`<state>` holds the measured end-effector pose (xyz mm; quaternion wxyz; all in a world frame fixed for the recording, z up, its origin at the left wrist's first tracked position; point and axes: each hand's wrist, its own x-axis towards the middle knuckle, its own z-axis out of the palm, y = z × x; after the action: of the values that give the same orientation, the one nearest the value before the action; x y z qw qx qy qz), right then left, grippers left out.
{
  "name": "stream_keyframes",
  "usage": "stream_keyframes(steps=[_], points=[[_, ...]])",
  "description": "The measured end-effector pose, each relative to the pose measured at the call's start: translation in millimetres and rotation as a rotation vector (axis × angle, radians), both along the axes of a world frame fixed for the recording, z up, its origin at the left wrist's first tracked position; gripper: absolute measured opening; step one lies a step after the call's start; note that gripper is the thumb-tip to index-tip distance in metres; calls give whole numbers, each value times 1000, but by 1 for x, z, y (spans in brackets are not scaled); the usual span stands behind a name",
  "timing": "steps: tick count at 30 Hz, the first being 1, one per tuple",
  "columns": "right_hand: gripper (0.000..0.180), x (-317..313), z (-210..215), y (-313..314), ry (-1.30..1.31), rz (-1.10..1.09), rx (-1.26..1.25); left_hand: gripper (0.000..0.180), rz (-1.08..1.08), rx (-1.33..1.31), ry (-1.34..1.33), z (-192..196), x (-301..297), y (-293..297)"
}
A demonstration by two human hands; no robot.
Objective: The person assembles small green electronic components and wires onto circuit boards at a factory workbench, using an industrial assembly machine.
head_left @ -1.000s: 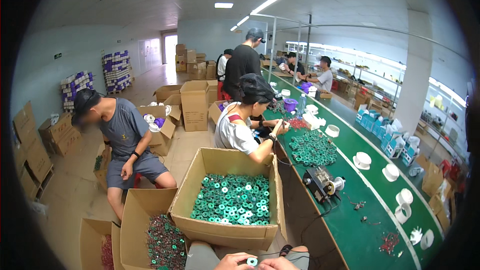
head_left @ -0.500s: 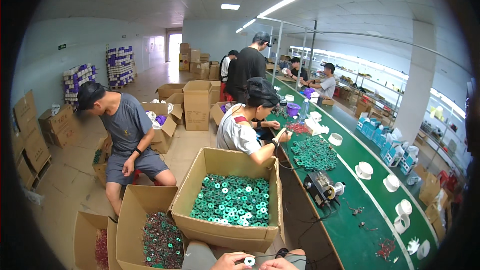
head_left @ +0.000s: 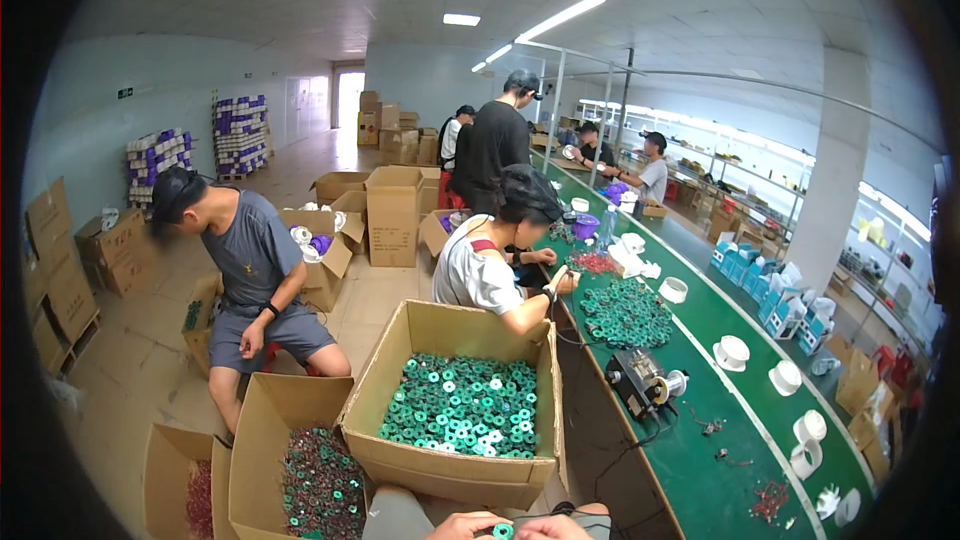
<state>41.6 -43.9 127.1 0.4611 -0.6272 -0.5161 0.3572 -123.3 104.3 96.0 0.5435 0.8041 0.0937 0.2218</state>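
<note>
Room: long workshop with pale walls, a tiled floor and ceiling strip lights.
Table [head_left: 690,465]: green-topped, running away along the right; carries white ring-shaped housings, a heap of green rings [head_left: 625,315] and a black machine with a white spool [head_left: 640,382].
Large carton [head_left: 450,472]: open, directly ahead of the hands; filled with green discs [head_left: 460,405].
Second carton [head_left: 262,430]: open, left of the first; holds mixed red and green parts [head_left: 325,485].
Co-worker [head_left: 480,265]: seated beyond the large carton, arms reaching to the table.
Left hand [head_left: 466,526]: at the lower edge, back upward, angled inward to the right; fingers closed on the green ring at their tips.
Green ring [head_left: 503,532]: between the two hands, below the large carton's near wall, partly cut off by the frame edge.
Right hand [head_left: 554,528]: just beside the ring, turned inward to the left, back upward; fingers bunched together, cannot tell whether they pinch anything.
</note>
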Motion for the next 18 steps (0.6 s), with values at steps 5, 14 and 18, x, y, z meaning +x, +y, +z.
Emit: stream_keyframes(steps=[5,14,18], points=[[23,7,-6,-3,-67,-37,-51,27,61,10,-24,3,-6,3],[22,8,-13,7,-14,4,68,25,30,6,-9,3,-7,-1],[22,-7,23,4,-60,158,-140,25,33,-2,-8,2,-6,-1]])
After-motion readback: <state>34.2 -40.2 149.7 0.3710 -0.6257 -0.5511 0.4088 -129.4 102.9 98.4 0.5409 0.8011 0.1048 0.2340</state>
